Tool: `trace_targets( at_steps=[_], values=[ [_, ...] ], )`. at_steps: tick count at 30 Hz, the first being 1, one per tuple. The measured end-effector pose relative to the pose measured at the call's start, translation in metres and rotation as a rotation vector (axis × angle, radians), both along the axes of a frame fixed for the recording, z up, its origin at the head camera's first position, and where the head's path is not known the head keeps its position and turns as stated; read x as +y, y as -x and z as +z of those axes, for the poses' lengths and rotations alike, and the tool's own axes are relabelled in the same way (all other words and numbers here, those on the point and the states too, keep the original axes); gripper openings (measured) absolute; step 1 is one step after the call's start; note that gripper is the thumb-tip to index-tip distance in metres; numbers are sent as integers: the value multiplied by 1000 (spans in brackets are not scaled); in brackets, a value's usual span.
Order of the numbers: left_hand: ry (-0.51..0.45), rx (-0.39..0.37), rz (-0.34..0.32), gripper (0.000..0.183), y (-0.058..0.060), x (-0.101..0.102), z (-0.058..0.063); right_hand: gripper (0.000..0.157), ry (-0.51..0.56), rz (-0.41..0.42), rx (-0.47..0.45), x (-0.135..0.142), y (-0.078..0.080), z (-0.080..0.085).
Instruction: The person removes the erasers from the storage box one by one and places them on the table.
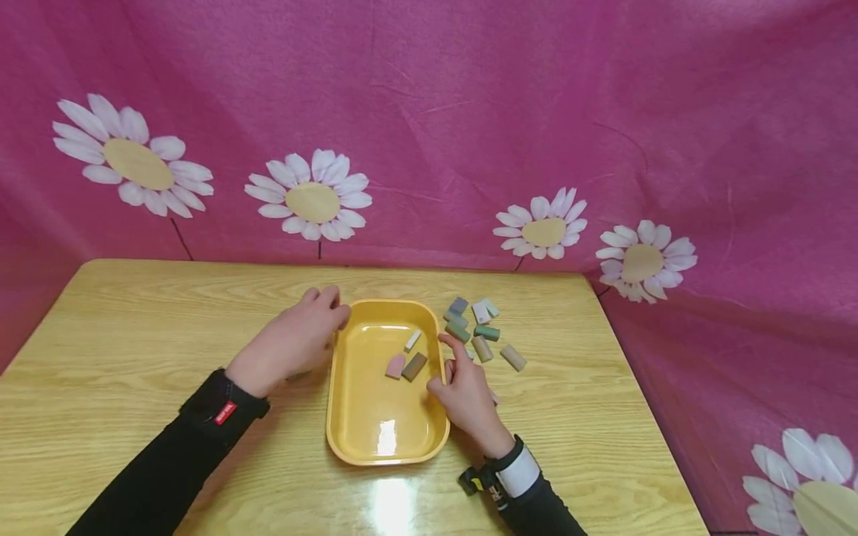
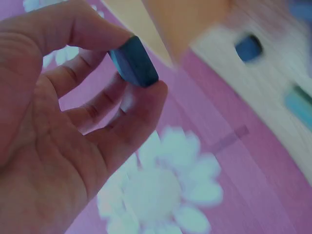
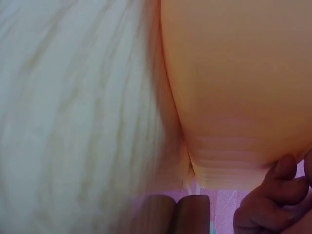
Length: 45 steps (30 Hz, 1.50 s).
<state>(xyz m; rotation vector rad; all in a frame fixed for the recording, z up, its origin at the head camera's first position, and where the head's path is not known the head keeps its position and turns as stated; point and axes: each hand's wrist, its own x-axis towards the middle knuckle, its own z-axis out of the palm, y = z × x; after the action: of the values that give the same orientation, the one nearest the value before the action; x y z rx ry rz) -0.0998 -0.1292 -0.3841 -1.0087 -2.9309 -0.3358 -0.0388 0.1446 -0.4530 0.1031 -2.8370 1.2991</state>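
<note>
My left hand is at the left rim of a yellow tray. Between thumb and fingertips it pinches a small dark blue block, plain in the left wrist view but hidden in the head view. Over the tray's right rim lies my right hand, thumb and index finger spread apart with no block visible between them. Three blocks lie inside the tray: a white one, a pink one with a rounded end and a brown one.
Several blocks lie on the wooden table right of the tray, among them a green one, a tan one and a grey-blue one. A pink flowered cloth hangs behind the table.
</note>
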Motion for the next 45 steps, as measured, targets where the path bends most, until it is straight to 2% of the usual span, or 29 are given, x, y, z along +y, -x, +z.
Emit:
trace_targets(
  at_steps=[2, 6, 10, 13, 16, 19, 21, 25, 29, 33, 36, 39, 41, 45],
  values=[
    [1, -12, 54, 23, -3, -19, -6, 65, -1, -5, -1, 1, 0, 0],
    [0, -64, 155, 17, -11, -55, -33, 66, 4, -14, -4, 3, -1, 1],
    [-28, -125, 216, 14, -22, -78, -57, 66, 5, -17, 8, 6, -2, 1],
    [-61, -153, 231, 21, -25, -85, -60, 66, 5, -19, 21, 7, -1, 2],
    [-56, -154, 236, 27, -24, -85, -52, 67, 7, -22, 21, 8, -1, 3],
    [-51, -116, 212, 28, -21, -76, -39, 66, 12, -24, 16, 7, -2, 3],
    [-66, -73, 173, 28, -19, -63, -29, 66, 14, -21, 13, 7, -2, 4],
    [-86, 7, 23, 31, -15, -23, -8, 65, 23, -30, 8, 6, -2, 3],
    [4, 61, -143, 31, -14, 20, 3, 65, 28, -22, 2, 5, -2, 1],
    [113, 54, -251, 20, -15, 55, 0, 65, 23, -6, -5, 3, -2, -1],
    [191, 8, -288, 12, -14, 71, -7, 66, 16, -8, -1, 1, -3, -1],
    [241, -42, -302, 8, -14, 79, -15, 67, 0, -5, 12, -1, -3, 0],
    [243, -61, -307, 6, -13, 82, -19, 69, -6, 4, 22, -2, -3, 0],
    [224, -51, -312, 6, -12, 82, -24, 69, -8, 11, 31, -3, -3, 0]
  ],
)
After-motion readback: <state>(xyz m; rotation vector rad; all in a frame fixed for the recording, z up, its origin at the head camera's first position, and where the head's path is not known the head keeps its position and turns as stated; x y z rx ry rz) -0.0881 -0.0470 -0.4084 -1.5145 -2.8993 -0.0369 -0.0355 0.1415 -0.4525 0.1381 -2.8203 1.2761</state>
